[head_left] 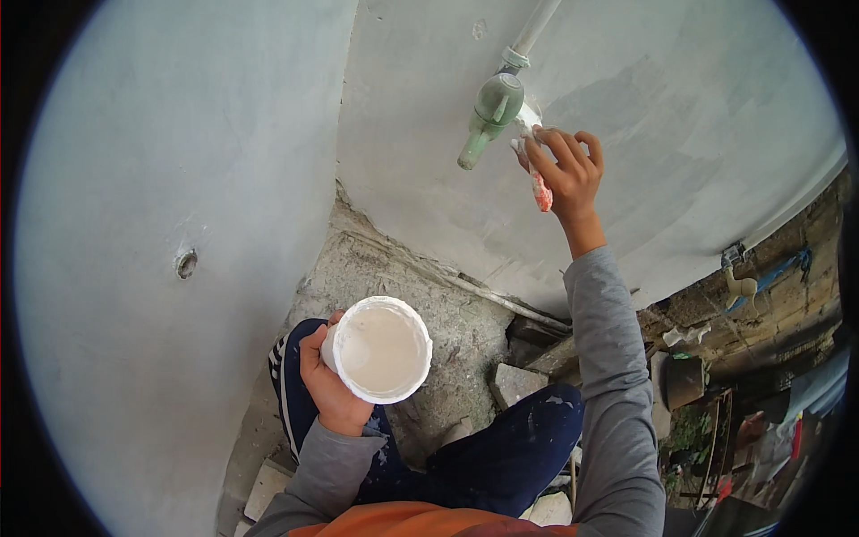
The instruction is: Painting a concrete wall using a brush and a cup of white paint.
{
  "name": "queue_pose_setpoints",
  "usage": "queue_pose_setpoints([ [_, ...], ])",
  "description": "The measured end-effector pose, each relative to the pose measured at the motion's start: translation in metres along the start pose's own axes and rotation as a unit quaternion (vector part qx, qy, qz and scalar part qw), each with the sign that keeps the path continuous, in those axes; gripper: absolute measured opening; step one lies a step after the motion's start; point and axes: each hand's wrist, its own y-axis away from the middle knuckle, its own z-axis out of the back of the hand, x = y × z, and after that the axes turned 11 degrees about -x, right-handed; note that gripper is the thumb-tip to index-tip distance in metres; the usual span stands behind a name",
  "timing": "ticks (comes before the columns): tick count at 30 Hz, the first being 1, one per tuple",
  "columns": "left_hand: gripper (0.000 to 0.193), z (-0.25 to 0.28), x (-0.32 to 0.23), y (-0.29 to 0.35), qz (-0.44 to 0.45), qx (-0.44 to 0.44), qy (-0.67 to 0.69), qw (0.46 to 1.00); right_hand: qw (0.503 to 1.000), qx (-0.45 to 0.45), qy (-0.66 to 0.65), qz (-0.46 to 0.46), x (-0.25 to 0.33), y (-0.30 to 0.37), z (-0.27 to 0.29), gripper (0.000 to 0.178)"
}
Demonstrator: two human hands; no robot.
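My left hand (335,387) is wrapped round the side of a white tub (427,345), its mouth facing up. White paint (385,351) stands inside it, and dried paint coats the rim. My right hand (573,174) reaches up to the wall (626,116) and grips a paintbrush (542,193) by its red, paint-smeared handle. The brush's white-coated head is close beside a green tap (497,100); whether the bristles touch the wall there cannot be made out. A pale pipe (535,29) runs into the tap from above. Darker grey patches mark the wall right of my hand.
A second pale wall (179,134) with a round hole (186,264) meets the first in a corner. Rough concrete (358,264) lies below, with broken blocks (519,385) by my knee. Another tap (739,285), blue cloth and assorted clutter are at the right.
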Motion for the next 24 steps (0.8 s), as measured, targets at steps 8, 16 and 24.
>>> queue_pose_setpoints([
  [8,0.027,0.005,0.0,-0.002,0.009,0.016,0.003,1.0,0.972,0.195,-0.127,0.035,0.095,0.121,-0.007,0.014],
  [16,0.032,0.016,-0.004,-0.002,0.007,0.031,0.01,0.999,0.974,0.178,-0.135,-0.024,0.043,0.057,0.005,0.013],
  [24,0.042,0.0,-0.005,0.006,0.025,0.017,0.004,1.0,0.995,-0.058,0.085,-0.005,-0.048,-0.042,0.035,0.015],
])
